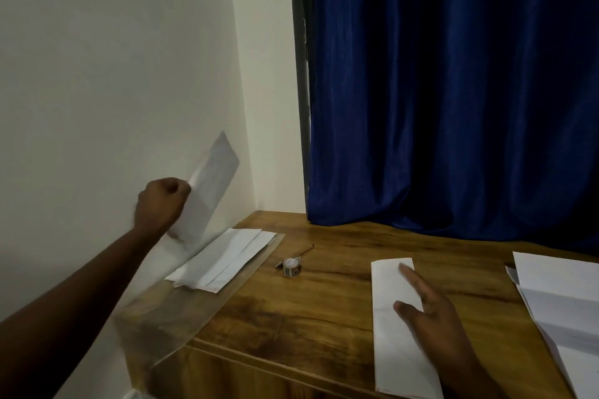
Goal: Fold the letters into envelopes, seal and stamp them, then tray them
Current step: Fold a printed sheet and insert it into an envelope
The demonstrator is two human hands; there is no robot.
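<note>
Your right hand (424,311) rests flat, fingers spread, on the folded letter (400,327), whose long axis runs away from you. Left of it, beyond the envelope stack (223,261), your left hand (162,201) pinches one envelope (207,185) aloft.

Single head-worn view, facing forward and down, close over wooden table (324,295), wall corner ahead

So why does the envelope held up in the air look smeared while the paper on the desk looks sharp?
Head view: the left hand and its envelope are motion-blurred; the folded letter under the right hand lies crisp; the light is dim, and the blue curtain falls into deep shadow.
</note>
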